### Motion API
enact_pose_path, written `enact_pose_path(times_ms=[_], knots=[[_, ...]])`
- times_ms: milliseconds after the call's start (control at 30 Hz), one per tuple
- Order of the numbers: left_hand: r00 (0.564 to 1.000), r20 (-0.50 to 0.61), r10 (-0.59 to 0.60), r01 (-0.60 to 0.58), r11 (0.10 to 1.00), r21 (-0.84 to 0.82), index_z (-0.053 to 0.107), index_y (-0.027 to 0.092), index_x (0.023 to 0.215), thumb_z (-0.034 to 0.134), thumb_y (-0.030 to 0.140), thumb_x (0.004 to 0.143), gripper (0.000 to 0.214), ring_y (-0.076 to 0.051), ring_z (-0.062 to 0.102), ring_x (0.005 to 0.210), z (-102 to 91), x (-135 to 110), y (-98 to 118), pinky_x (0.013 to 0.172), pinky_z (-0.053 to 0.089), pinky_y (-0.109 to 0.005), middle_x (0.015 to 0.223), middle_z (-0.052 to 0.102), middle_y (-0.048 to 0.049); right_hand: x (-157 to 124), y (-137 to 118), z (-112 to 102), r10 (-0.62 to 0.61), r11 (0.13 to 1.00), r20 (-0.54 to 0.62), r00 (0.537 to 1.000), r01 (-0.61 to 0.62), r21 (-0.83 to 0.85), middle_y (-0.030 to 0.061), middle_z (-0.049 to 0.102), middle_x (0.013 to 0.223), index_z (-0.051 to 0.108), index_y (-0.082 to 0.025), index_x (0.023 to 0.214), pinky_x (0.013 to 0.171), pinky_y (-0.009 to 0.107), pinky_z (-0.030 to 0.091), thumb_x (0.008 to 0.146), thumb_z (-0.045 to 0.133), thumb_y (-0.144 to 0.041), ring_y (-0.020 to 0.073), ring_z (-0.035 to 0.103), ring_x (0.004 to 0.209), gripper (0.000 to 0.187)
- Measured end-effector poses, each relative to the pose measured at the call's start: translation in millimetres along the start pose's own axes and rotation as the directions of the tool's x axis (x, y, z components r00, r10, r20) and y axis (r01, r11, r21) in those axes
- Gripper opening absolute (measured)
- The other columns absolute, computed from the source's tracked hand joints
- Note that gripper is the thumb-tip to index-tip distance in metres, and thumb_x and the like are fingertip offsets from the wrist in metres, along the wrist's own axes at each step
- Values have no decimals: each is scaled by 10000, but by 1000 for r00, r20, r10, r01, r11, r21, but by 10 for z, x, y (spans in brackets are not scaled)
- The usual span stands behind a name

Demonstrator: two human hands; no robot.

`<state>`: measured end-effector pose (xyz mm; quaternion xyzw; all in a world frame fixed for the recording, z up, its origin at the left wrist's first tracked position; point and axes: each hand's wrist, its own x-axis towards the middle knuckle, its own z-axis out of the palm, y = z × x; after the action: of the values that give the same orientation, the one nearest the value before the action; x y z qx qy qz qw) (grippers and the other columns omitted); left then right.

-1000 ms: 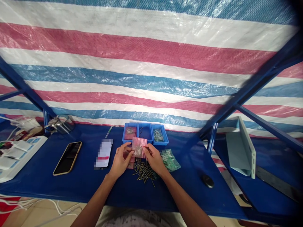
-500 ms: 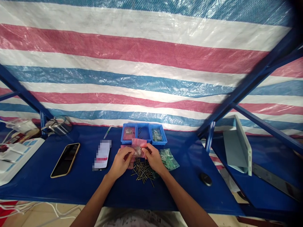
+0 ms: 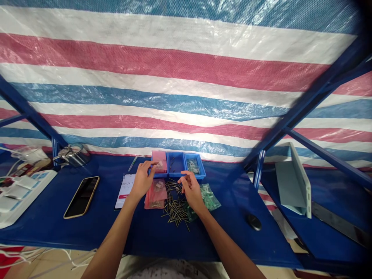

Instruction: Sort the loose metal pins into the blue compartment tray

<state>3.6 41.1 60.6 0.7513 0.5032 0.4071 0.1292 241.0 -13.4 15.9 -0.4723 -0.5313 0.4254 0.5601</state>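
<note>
My left hand point(image 3: 142, 180) reaches forward and pinches the left edge of a small pink bag point(image 3: 159, 159) that lies over the leftmost of three small blue bins point(image 3: 178, 175). My right hand point(image 3: 191, 188) hovers with its fingers apart and nothing in them. It is above a loose pile of thin dark pins point(image 3: 175, 206) on the blue table point(image 3: 87, 228). A stack of pink bags point(image 3: 155, 195) lies between my hands. A green-tinted bag of small parts point(image 3: 209, 196) sits just right of my right hand.
A dark phone point(image 3: 82, 196) and a white phone with a lit screen point(image 3: 124, 186) lie to the left. Further left are a metal lidded pot point(image 3: 71, 153) and a white tray point(image 3: 17, 192). On the right are a black mouse point(image 3: 254, 222), a grey folded stand point(image 3: 293, 180) and blue frame posts point(image 3: 258, 168).
Both hands held one pink bag above the pins. My left hand has now carried it forward onto the left blue bin, and my right hand has let go and opened.
</note>
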Motion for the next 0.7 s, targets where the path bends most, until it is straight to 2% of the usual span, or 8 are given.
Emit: enact_pose_path(times_ms=[100, 200, 367, 533, 700], knots=[[999, 51, -1, -7, 986, 166, 725, 229, 1153, 445, 264, 1062, 297, -270, 611, 1026, 89, 107, -149, 979, 457, -437, 1130, 735, -79, -12, 1, 3, -3, 999, 26, 1000, 5, -52, 13, 677, 919, 567, -256, 1263, 546, 269, 493, 1036, 538, -456, 130, 550, 570, 304], [994, 107, -34, -1, 951, 309, 736, 245, 1135, 491, 268, 1040, 264, -304, 578, 1041, 186, 114, -246, 937, 459, -455, 1136, 741, -84, -18, 3, 4, -13, 994, 41, 999, 17, -106, 15, 671, 922, 564, -255, 1276, 557, 270, 503, 1040, 529, -443, 136, 557, 589, 303], [993, 115, 25, -76, 885, 459, 701, 252, 1255, 440, 261, 1066, 323, -347, 537, 1179, 259, 44, -258, 962, 447, -497, 1240, 717, -102, -18, 15, -1, -29, 988, 54, 998, 36, -148, 13, 670, 929, 561, -258, 1283, 566, 270, 505, 1042, 521, -417, 142, 560, 603, 291], [994, 37, 104, -108, 857, 504, 698, 217, 1245, 479, 411, 1075, 338, -390, 460, 1347, 296, -8, -164, 1046, 422, -547, 1460, 591, -143, -19, 10, -11, -43, 974, 77, 996, 59, -217, 17, 682, 922, 612, -254, 1226, 597, 285, 506, 1041, 521, -407, 155, 577, 617, 257], [987, 57, 153, -162, 884, 438, 684, 205, 1201, 461, 355, 1091, 291, -360, 526, 1302, 237, -140, -29, 1066, 414, -543, 1216, 716, -130, -42, -42, -4, -127, 909, 213, 969, 200, -367, 20, 706, 896, 698, -244, 1030, 706, 302, 494, 1044, 525, -359, 183, 622, 724, 209]])
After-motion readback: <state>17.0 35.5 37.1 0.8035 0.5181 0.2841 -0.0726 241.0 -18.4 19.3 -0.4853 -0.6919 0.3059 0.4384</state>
